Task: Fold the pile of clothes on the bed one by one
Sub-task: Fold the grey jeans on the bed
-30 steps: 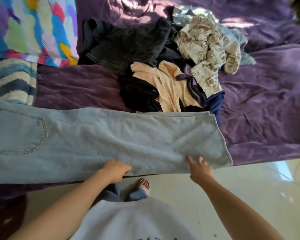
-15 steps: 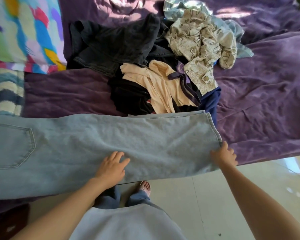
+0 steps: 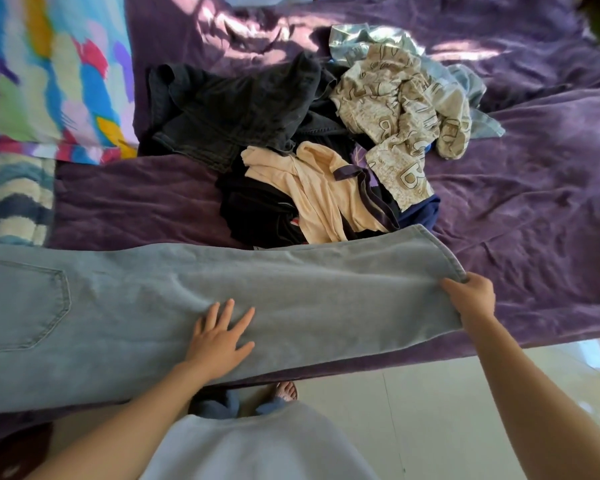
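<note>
Folding under way: pale blue denim jeans [image 3: 222, 299] lie lengthwise along the near edge of the bed, waist end toward 9 o'clock and leg hem toward 3 o'clock. A stitched back pocket [image 3: 21, 303] shows at the 9 o'clock end.
Right hand [image 3: 471, 299]: fingers curled round the hem corner at 3 o'clock, gripping the denim, which rises slightly there.
Left hand [image 3: 219, 337]: flat on the mid-leg at 6 o'clock, fingers spread, pressing down and holding nothing.
Doing it well: the flat palm probably marks the fold line. The hem would best travel toward 9 o'clock in one sweep, edges matched, after the ripples beside the palm are smoothed out.
Denim: thick and stiff-looking, shallowly rippled; likely to hold a crease.
Pile of unfolded clothes [image 3: 326, 150]: at 12 o'clock from the jeans, its near fringe tucked under their far edge.
In the pile: a charcoal denim garment [image 3: 236, 109], a soft cream top with dark trim [image 3: 326, 195], a crumpled beige letter-printed cloth [image 3: 395, 109], a shiny pale blue fabric [image 3: 361, 39] and a navy piece [image 3: 420, 209].
Bed: a wrinkled purple plush bedspread [image 3: 534, 202], sun-dappled toward 12 o'clock.
Surroundings: a multicoloured brushstroke-print cloth [image 3: 49, 74] at 10 o'clock, a blue-and-white zigzag blanket [image 3: 11, 199] at 9 o'clock, and glossy pale floor tiles [image 3: 430, 410] at 5 o'clock.
</note>
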A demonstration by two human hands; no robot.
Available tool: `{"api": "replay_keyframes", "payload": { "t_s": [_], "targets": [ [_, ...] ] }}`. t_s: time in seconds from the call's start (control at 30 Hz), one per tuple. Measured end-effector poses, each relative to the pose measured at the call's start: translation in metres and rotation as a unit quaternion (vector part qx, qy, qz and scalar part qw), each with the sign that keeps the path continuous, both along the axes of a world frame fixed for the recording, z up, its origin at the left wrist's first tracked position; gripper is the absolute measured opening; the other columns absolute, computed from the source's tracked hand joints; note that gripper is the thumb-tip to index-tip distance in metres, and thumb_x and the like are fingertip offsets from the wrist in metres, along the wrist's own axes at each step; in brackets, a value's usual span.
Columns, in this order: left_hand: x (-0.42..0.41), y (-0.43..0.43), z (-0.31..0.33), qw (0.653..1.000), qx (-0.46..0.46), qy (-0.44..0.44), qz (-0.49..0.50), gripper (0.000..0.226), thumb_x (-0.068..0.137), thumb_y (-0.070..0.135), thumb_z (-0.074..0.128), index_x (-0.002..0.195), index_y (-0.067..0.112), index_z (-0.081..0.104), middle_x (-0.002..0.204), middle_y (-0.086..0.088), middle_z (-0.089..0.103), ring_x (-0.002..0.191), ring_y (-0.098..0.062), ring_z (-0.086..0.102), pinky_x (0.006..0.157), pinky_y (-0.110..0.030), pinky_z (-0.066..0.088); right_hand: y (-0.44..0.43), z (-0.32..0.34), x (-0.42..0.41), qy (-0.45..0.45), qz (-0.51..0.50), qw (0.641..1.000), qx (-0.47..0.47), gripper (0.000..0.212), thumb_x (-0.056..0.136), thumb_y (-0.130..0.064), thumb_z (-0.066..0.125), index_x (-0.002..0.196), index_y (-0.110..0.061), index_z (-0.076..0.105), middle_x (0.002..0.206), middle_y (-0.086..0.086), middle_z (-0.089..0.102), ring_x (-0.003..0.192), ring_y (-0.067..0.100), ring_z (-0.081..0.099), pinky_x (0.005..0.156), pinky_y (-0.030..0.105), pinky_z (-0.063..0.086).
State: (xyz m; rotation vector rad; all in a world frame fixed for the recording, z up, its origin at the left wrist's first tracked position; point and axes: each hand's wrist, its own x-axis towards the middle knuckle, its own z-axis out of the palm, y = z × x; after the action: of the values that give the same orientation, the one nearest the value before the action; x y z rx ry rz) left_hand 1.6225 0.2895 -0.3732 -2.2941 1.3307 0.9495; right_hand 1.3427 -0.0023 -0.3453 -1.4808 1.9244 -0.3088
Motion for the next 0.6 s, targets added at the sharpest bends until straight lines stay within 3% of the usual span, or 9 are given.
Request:
{"api": "replay_keyframes", "payload": {
  "t_s": [0.1,0.2,0.33,0.5,0.6],
  "targets": [
    [-0.002,0.003,-0.006,1.000,0.027,0.010,-0.006,0.068,0.094,0.060,0.027,0.147,0.038,-0.010,0.154,-0.008,-0.025,0.141,-0.033,-0.023,0.115,-0.048,-0.002,0.015,-0.015,-0.006,0.016,-0.023,0.997,0.078,0.019,0.078,-0.008,0.065,0.093,0.005,0.063,0.077,0.016,0.057,0.076,0.028,0.054,0.070,0.039,0.044],
    [-0.004,0.013,-0.009,0.999,0.039,0.003,-0.029,0.069,0.094,0.058,0.032,0.148,0.037,-0.006,0.154,-0.008,-0.025,0.140,-0.032,-0.024,0.115,-0.049,0.000,0.033,-0.028,-0.008,0.049,0.003,0.990,0.135,0.022,0.078,-0.005,0.066,0.094,0.011,0.064,0.077,0.018,0.058,0.073,0.029,0.054,0.069,0.038,0.043],
    [0.002,0.021,-0.005,1.000,0.007,0.013,-0.024,0.066,0.095,0.051,0.035,0.149,0.036,0.000,0.156,-0.006,-0.020,0.142,-0.028,-0.021,0.115,-0.046,-0.001,0.033,-0.010,0.008,0.033,0.038,0.989,0.141,0.017,0.082,0.003,0.060,0.095,0.014,0.062,0.078,0.018,0.055,0.068,0.026,0.050,0.058,0.036,0.040],
    [0.016,0.034,-0.003,1.000,-0.020,0.014,0.001,0.063,0.095,0.048,0.037,0.149,0.034,0.006,0.157,-0.006,-0.014,0.143,-0.027,-0.016,0.116,-0.046,0.001,0.037,0.025,0.056,-0.006,0.103,0.987,0.121,0.005,0.084,0.002,0.055,0.085,0.003,0.060,0.072,0.013,0.057,0.066,0.024,0.053,0.063,0.036,0.044],
    [0.027,0.033,0.001,0.997,-0.012,0.072,0.031,0.063,0.095,0.047,0.040,0.149,0.033,0.011,0.158,-0.003,-0.012,0.144,-0.022,-0.014,0.116,-0.042,0.007,0.058,0.035,0.098,-0.005,0.173,0.981,0.090,0.009,0.084,-0.004,0.058,0.075,-0.003,0.056,0.077,0.013,0.057,0.075,0.025,0.054,0.067,0.034,0.041]
  ]
}}
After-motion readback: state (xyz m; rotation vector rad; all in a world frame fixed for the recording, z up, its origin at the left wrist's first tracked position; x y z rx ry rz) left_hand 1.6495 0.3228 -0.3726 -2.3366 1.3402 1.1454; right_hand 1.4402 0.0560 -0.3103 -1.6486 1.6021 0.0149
